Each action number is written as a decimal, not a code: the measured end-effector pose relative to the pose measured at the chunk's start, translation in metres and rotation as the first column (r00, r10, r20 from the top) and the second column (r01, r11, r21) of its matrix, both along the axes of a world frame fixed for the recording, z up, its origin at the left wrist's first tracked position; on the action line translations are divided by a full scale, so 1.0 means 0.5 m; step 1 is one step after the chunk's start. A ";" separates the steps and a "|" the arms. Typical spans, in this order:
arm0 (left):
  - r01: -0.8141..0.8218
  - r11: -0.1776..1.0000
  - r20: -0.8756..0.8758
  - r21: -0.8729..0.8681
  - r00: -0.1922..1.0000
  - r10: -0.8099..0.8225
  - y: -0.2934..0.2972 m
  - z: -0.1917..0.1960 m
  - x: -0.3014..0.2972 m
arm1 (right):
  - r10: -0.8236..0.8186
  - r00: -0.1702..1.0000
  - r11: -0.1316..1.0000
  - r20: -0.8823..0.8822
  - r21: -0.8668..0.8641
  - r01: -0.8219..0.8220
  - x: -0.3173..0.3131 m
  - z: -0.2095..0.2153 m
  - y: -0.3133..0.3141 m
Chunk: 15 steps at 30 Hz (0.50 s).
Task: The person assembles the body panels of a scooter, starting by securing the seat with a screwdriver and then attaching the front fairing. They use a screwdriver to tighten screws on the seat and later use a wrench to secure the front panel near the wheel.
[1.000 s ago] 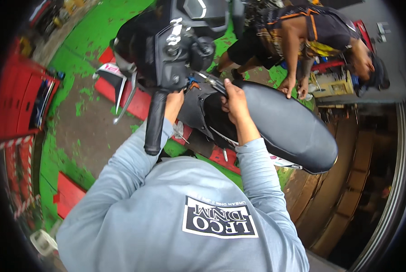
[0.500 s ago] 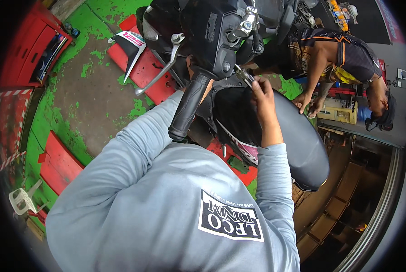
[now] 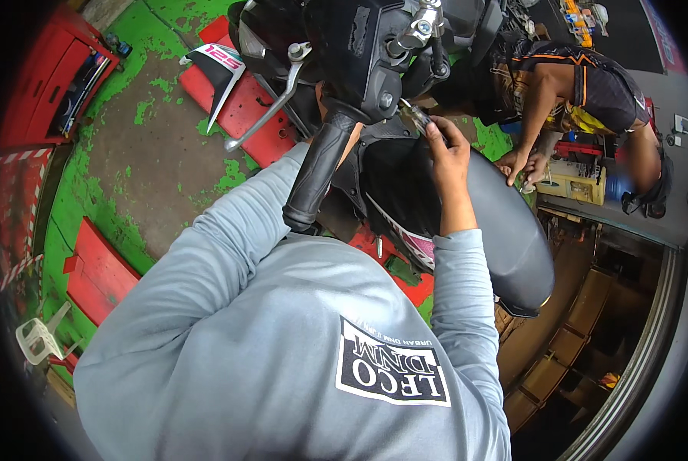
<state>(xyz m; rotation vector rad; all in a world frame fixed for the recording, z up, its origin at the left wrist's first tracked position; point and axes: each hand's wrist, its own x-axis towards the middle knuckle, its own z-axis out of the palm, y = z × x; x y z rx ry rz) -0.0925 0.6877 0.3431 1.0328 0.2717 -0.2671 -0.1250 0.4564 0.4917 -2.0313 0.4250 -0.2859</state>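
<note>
We are driving a screwdriver (image 3: 415, 117), gripped in our right hand (image 3: 448, 150), into the motorcycle's handlebar housing (image 3: 367, 58); left hand hidden, state unclear; next needs steady alignment.

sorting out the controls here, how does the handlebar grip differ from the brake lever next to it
The handlebar grip is thick, black and matt with a rubbery look; the brake lever is thin, silvery metal. The grip runs straight, while the lever curves to a small ball end. The right hand works close beside the grip; the lever stands free, untouched. Both reach out from the same black handlebar housing.
</note>
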 end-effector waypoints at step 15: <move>0.048 0.996 0.042 -0.070 0.998 -0.045 -0.059 0.084 0.047 | 0.059 0.909 0.942 -0.413 0.325 0.086 0.024 0.066 -0.016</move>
